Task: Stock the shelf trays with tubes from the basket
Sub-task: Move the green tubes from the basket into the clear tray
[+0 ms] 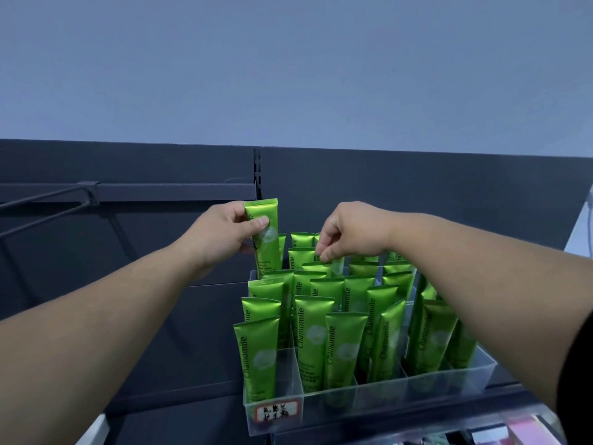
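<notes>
A clear plastic shelf tray [417,385] with dividers holds several upright green "Chamomile" tubes [343,351] in rows. My left hand [221,236] grips one green tube [268,248] near its crimped top, upright over the tray's back left corner. My right hand [349,232] reaches over the back rows and pinches the top of a tube [337,266] standing in a middle lane. The basket is out of view.
The tray sits on a dark shelf [500,399] against a dark back panel [417,194] with a slotted upright [257,175]. A dark wire bracket [64,195] juts out at the left. A red-bordered label [277,412] is on the tray's front. Pink items [519,428] lie below.
</notes>
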`<state>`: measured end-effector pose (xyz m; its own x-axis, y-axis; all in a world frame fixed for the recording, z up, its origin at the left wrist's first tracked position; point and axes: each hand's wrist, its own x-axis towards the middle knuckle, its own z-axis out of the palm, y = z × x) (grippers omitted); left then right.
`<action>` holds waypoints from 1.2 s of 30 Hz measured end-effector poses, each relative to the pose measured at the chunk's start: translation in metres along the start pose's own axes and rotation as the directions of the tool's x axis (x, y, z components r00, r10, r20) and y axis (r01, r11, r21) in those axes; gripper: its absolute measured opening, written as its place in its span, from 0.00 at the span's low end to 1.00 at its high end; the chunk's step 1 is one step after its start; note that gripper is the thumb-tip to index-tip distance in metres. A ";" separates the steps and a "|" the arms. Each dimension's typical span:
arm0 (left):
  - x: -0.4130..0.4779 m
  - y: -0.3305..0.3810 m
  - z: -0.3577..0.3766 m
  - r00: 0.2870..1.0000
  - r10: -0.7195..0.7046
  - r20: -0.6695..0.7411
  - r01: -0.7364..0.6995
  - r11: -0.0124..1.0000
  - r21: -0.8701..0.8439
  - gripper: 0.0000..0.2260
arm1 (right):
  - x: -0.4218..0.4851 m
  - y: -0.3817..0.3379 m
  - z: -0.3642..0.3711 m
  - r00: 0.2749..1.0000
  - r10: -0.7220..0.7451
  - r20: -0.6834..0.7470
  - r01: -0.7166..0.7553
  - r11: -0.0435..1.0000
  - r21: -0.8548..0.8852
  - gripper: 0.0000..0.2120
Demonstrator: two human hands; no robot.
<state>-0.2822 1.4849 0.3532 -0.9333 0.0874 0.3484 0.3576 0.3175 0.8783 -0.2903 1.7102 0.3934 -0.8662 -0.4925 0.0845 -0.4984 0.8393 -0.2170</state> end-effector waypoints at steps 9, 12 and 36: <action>0.025 0.061 0.020 0.990 0.130 -0.046 -0.128 0.991 0.033 0.05 | -0.031 0.035 -0.057 0.977 0.029 -0.213 0.011 0.984 0.180 0.05; 0.029 0.083 0.049 0.986 0.164 0.006 -0.164 0.986 0.037 0.03 | -0.041 0.044 -0.066 0.968 0.016 -0.250 0.056 0.958 0.279 0.07; 0.059 0.090 0.204 0.994 0.046 0.102 -0.103 0.725 0.681 0.08 | -0.057 0.193 -0.076 0.859 0.071 -0.506 0.144 0.917 0.373 0.10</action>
<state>-0.3118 1.7112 0.3856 -0.9144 0.1976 0.3534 0.3328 0.8640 0.3778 -0.3393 1.9177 0.4207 -0.7977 -0.2476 0.5498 -0.5686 0.6125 -0.5491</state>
